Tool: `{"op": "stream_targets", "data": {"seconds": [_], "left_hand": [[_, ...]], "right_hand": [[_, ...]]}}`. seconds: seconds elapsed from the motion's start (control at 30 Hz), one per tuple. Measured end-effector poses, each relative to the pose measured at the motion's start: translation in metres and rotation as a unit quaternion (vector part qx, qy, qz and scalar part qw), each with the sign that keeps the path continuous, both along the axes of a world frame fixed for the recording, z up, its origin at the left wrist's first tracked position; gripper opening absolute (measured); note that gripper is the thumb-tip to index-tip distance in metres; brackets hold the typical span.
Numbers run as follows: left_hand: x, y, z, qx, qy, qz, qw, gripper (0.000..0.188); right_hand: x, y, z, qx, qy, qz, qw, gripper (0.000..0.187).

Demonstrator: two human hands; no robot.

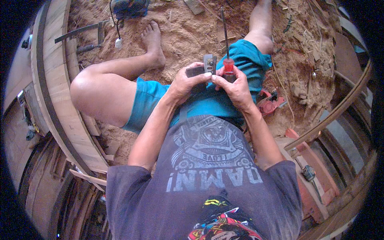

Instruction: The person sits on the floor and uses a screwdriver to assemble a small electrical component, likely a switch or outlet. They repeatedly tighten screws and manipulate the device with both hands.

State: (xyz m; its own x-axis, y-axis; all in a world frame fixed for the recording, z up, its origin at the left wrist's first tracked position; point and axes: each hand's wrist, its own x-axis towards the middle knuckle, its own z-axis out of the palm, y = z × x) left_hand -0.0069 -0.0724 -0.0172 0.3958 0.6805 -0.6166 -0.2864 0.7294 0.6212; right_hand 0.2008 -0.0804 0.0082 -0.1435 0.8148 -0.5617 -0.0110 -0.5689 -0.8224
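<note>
Left hand [185, 83] is curled mostly closed, thumb pressing a grey metal piece [209, 64] against the fingers, over the blue shorts [192, 105]. I see the right hand [240, 87] bent around the red handle of a screwdriver [228, 65], its shaft pointing away from the body; whether that thumb touches the piece too, I can't tell. I'd worry about the pinch: if the left thumb eased off, the piece could drop into the sawdust [186, 36]. A careless wrist turn might swing the shaft toward the bare right leg [260, 24].
</note>
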Motion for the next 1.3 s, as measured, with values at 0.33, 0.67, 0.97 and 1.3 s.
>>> {"op": "stream_targets", "data": {"seconds": [0.33,0.67,0.97,1.3], "left_hand": [[0.002,0.0,-0.001,0.003,-0.034,-0.043,0.998,0.04],[0.005,-0.008,-0.003,0.041,-0.001,-0.071,0.997,0.035],[0.005,-0.021,0.005,0.097,0.052,-0.135,0.985,0.032],[-0.001,-0.022,-0.008,0.082,0.077,-0.169,0.979,0.035]], "right_hand": [[0.011,-0.007,-0.008,-0.016,0.095,0.001,0.995,0.016],[0.021,-0.017,-0.009,-0.009,0.071,0.017,0.997,0.018],[0.032,-0.028,-0.01,-0.058,0.075,0.052,0.994,0.025],[0.04,-0.031,-0.009,-0.075,0.05,0.069,0.993,0.028]]}}
